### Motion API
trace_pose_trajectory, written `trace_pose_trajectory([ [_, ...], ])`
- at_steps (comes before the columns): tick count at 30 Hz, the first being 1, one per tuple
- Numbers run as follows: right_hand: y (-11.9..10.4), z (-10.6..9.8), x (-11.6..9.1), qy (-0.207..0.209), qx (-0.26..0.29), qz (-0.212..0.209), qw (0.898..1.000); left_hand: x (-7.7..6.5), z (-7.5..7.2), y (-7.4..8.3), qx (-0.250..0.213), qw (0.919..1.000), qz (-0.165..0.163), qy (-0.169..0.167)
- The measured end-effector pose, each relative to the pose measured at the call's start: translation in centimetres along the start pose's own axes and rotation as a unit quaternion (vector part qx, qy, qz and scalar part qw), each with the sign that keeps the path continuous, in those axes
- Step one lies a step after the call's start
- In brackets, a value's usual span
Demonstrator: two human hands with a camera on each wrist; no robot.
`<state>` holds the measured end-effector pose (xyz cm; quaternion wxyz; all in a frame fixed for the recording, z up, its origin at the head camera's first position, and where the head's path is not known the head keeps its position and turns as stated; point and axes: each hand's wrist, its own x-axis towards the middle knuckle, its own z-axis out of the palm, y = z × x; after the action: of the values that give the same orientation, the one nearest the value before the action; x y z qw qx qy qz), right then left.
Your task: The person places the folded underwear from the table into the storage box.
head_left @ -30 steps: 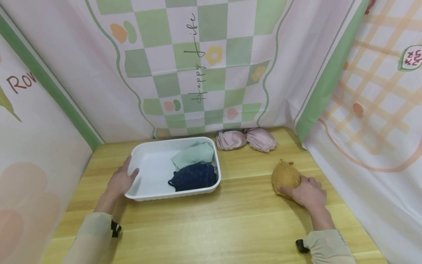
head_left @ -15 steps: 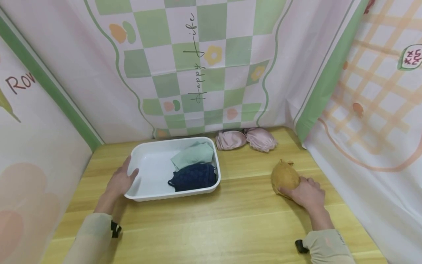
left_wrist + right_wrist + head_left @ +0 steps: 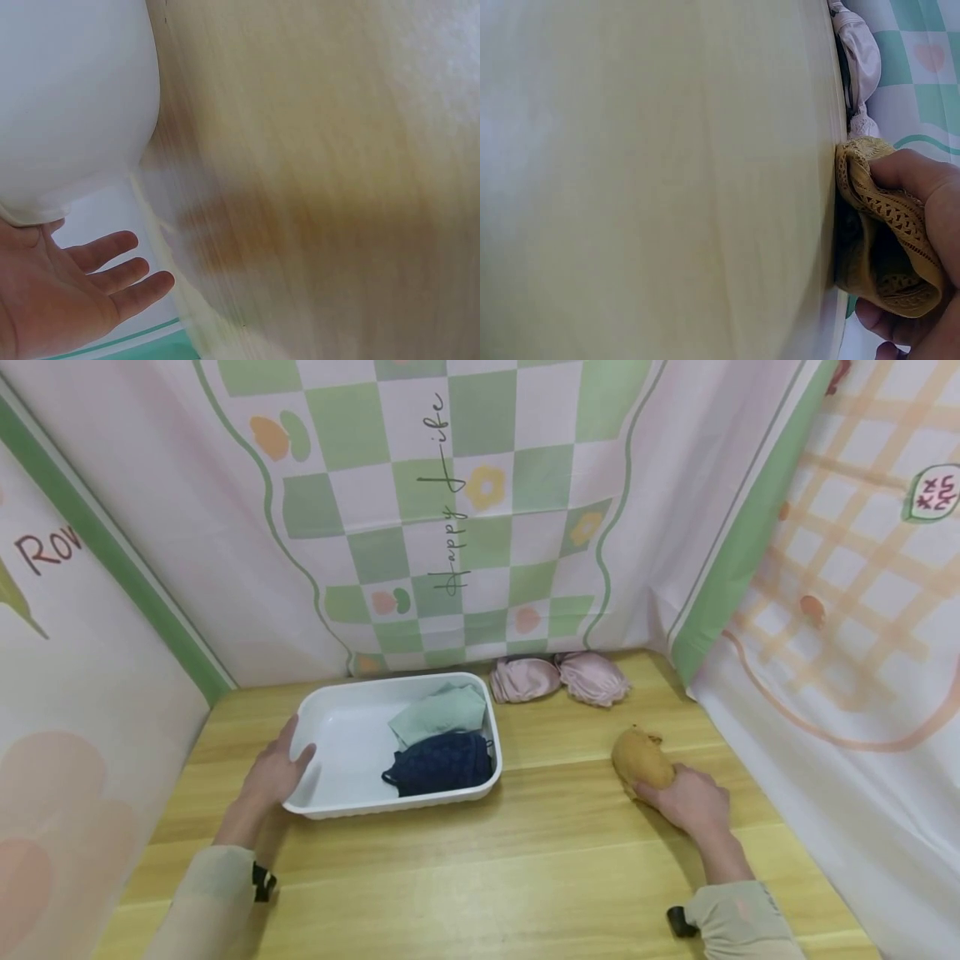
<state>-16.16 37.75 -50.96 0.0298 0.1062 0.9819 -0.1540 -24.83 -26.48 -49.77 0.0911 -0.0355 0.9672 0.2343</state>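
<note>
My left hand (image 3: pixel 272 772) rests at the left end of a white tray (image 3: pixel 337 812), the thumb over its rim. In the left wrist view several fingers (image 3: pixel 142 292) stretch out straight, away from the tray wall (image 3: pixel 82 105). Inside the tray's right half lie a folded navy bra (image 3: pixel 442 764) and a mint-green folded garment (image 3: pixel 442 714). On the right, my right hand (image 3: pixel 693 802) grips a mustard-yellow bra (image 3: pixel 641 760), folded cup into cup. The right wrist view shows the bra's lace edge (image 3: pixel 900 217) between thumb and fingers, close over the tabletop.
A pale pink bra (image 3: pixel 592 678) lies at the back of the wooden table (image 3: pixel 480 877), just right of the tray. Printed curtains (image 3: pixel 480 552) hang behind the table and along both sides.
My right hand has shifted slightly left with the mustard bra, which has tilted and now appears narrower. The left hand and the tray stay in place.
</note>
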Motion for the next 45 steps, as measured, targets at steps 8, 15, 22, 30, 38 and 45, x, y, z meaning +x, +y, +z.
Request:
trace_pose_trajectory([
  [8,-0.1,0.0,0.0,-0.003,0.015,-0.002,1.000,0.0,0.0,0.2,-0.004,1.0000,-0.002,-0.003],
  [15,-0.2,-0.1,0.0,0.007,0.036,-0.010,0.999,0.0,0.0,0.0,-0.005,1.0000,0.000,-0.003],
  [22,-0.2,0.0,0.0,0.028,0.068,-0.014,0.997,0.1,0.1,-0.1,-0.001,1.0000,0.001,-0.005],
  [30,-0.3,0.3,0.4,0.031,0.109,-0.016,0.993,0.2,0.3,-0.2,0.003,1.0000,-0.001,-0.005],
  [38,-1.3,0.0,0.6,0.036,0.141,-0.016,0.989,0.0,0.0,0.1,-0.003,0.9999,-0.008,-0.009],
  [45,-2.1,-0.5,0.5,0.027,0.154,-0.013,0.988,0.0,0.0,-0.1,-0.004,1.0000,-0.002,-0.006],
])
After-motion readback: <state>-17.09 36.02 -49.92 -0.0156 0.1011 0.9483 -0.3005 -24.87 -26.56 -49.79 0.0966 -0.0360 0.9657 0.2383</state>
